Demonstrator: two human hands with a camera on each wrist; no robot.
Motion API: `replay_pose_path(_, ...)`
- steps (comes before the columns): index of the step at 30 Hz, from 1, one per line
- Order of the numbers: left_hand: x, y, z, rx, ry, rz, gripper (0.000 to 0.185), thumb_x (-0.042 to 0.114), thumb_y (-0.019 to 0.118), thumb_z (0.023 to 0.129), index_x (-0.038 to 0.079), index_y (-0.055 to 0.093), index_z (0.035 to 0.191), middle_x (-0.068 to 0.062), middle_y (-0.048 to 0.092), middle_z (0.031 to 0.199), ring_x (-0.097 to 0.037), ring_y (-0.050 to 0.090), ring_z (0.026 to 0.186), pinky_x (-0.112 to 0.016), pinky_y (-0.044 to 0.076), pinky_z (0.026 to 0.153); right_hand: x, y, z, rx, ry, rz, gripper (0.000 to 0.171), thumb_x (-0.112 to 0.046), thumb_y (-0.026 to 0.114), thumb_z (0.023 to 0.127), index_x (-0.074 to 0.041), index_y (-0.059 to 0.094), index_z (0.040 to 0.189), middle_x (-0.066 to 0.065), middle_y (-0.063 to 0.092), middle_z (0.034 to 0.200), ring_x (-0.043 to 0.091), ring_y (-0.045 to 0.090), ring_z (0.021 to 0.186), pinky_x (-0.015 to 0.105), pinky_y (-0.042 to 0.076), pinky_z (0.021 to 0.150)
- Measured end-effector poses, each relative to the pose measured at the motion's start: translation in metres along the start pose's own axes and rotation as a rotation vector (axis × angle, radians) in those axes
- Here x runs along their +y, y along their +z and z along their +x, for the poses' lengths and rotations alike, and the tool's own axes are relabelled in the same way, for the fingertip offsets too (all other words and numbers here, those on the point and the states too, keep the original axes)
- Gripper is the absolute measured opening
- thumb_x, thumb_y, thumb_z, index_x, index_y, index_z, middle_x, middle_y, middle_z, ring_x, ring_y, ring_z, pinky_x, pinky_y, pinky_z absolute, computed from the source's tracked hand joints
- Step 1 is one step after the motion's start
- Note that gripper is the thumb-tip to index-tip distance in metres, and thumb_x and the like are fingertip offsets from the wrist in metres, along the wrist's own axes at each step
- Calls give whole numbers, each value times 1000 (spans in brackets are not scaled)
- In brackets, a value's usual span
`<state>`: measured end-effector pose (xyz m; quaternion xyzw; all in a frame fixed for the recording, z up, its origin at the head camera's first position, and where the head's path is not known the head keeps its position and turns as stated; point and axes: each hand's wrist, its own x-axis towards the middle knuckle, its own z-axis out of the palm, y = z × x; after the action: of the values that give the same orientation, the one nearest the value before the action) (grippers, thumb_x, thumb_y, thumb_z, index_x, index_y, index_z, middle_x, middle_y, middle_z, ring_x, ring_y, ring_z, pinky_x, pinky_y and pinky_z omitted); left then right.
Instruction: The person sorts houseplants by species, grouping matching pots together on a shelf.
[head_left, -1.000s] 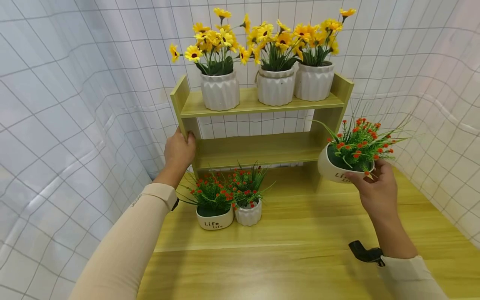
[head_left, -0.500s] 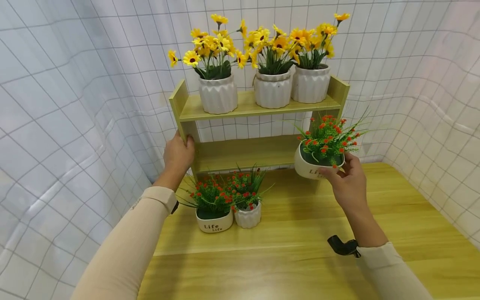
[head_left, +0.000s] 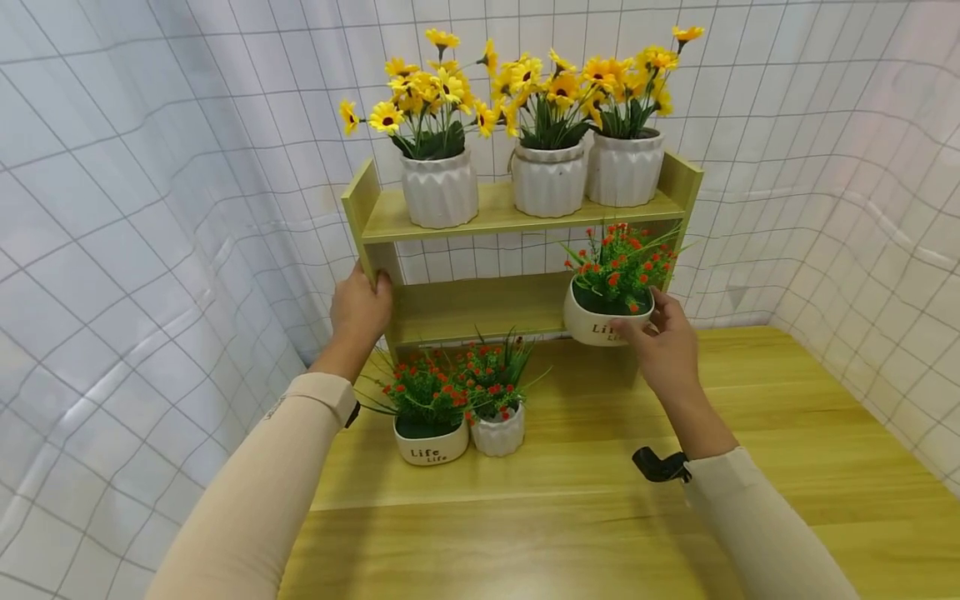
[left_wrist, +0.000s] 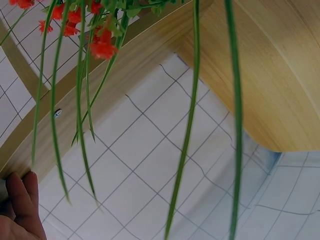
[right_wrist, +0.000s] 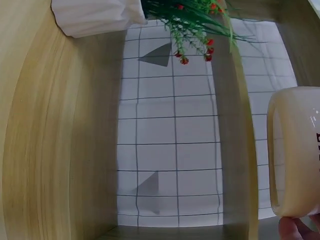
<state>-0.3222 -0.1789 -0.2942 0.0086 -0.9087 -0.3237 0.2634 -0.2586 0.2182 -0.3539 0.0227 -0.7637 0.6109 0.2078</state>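
Observation:
My left hand [head_left: 362, 298] grips the left side panel of a two-tier wooden shelf [head_left: 480, 307]; its fingers [left_wrist: 20, 207] show low in the left wrist view. My right hand [head_left: 654, 340] holds a white "Life" pot of red flowers [head_left: 603, 321] by its lower right side, at the front edge of the lower tier's right end. I cannot tell whether the pot rests on the board. The right wrist view shows that pot's wall [right_wrist: 295, 150] with a fingertip [right_wrist: 295, 230] under it.
Three white ribbed pots of yellow sunflowers [head_left: 547, 171] fill the top tier. On the wooden table [head_left: 787, 450], in front of the shelf's left half, stand another "Life" pot [head_left: 430, 446] and a small ribbed pot [head_left: 497, 433], both with red flowers. Gridded white cloth [head_left: 150, 208] surrounds the table.
My right hand has carried the red-flower pot left and away from me, from beside the shelf's right post to the lower tier's right end. The left hand has stayed on the side panel.

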Motion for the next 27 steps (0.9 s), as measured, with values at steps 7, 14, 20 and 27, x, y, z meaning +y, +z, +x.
replay_pose_path(7,-1,2,0,0,21,16,39,29,40,103,1,57,124,-30,68,103,-47,67,87,-57,51,65,8,8,14,-6,-10,-97,81,-35,76,88,-4,35,151,17,47,145,30,48,131,46,43,103)
replay_pose_path(14,-1,0,1,2,31,29,40,28,39,103,0,56,125,-31,67,102,-48,67,86,-57,51,66,8,13,26,-13,-31,-169,77,-42,75,88,-1,41,144,20,51,140,33,49,129,49,43,102)
replay_pose_path(20,-2,-2,1,-3,10,30,41,29,40,104,0,56,127,-31,67,104,-48,66,88,-57,51,67,10,22,33,1,-28,-155,80,-47,70,89,-2,39,148,20,52,140,32,51,127,47,45,100)
replay_pose_path(27,0,0,0,-15,12,21,41,29,39,104,0,56,127,-31,67,106,-48,66,89,-57,51,67,15,27,41,64,-63,-165,75,-45,68,92,-3,42,147,18,55,137,28,55,120,45,47,98)
